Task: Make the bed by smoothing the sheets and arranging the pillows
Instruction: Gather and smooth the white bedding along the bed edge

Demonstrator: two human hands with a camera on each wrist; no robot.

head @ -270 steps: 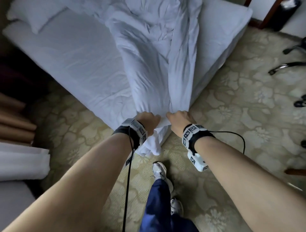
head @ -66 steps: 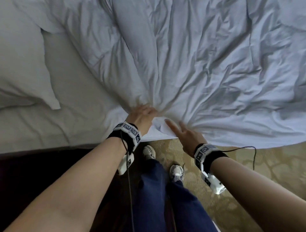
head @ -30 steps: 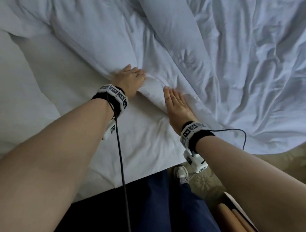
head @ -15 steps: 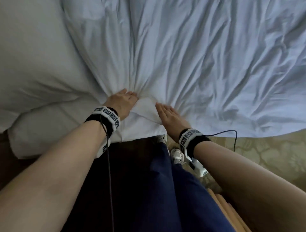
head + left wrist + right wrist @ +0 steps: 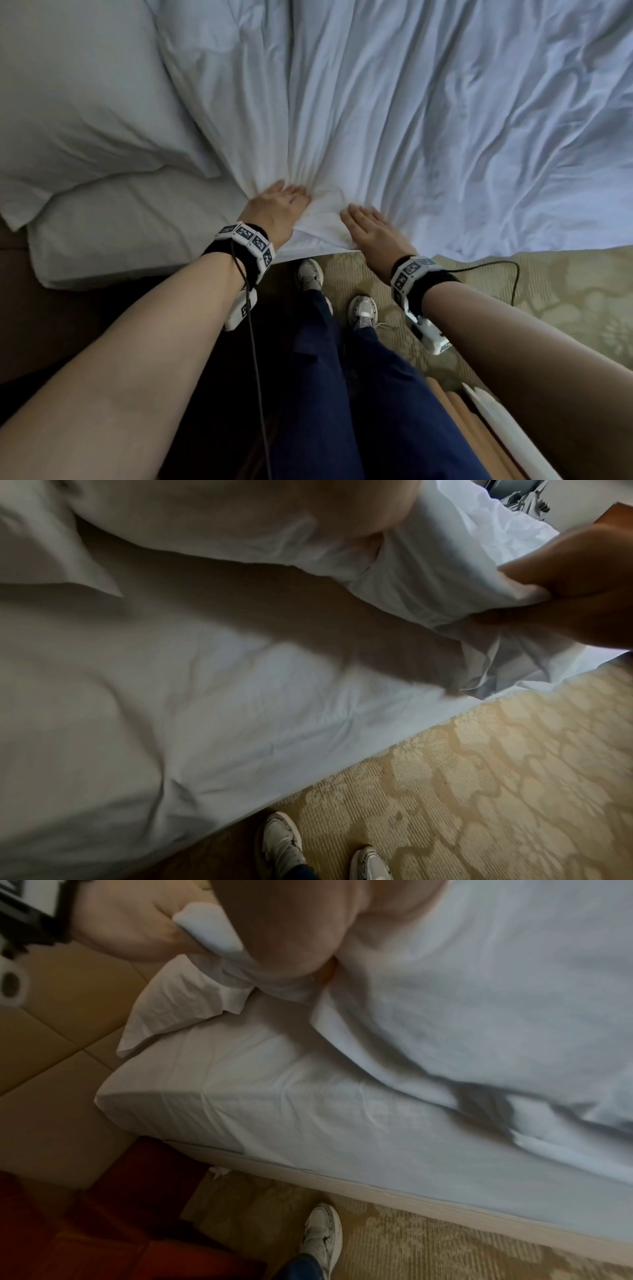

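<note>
Left hand [image 5: 277, 212]: grip bunched tight on the sheet [image 5: 428, 130] corner, at the bed [image 5: 308, 1102] edge.
Right hand [image 5: 371, 228]: beside it, fingers straight on top, thumb pinching the same corner.
Sheet: spread, creased, across the bed.
Pillow [image 5: 78, 102]: left of the sheet, at the bed's head.

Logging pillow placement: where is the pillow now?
In the head view, the pillow lies upper left on the bed, its right edge tucked under the duvet, just beyond the left hand.
</note>
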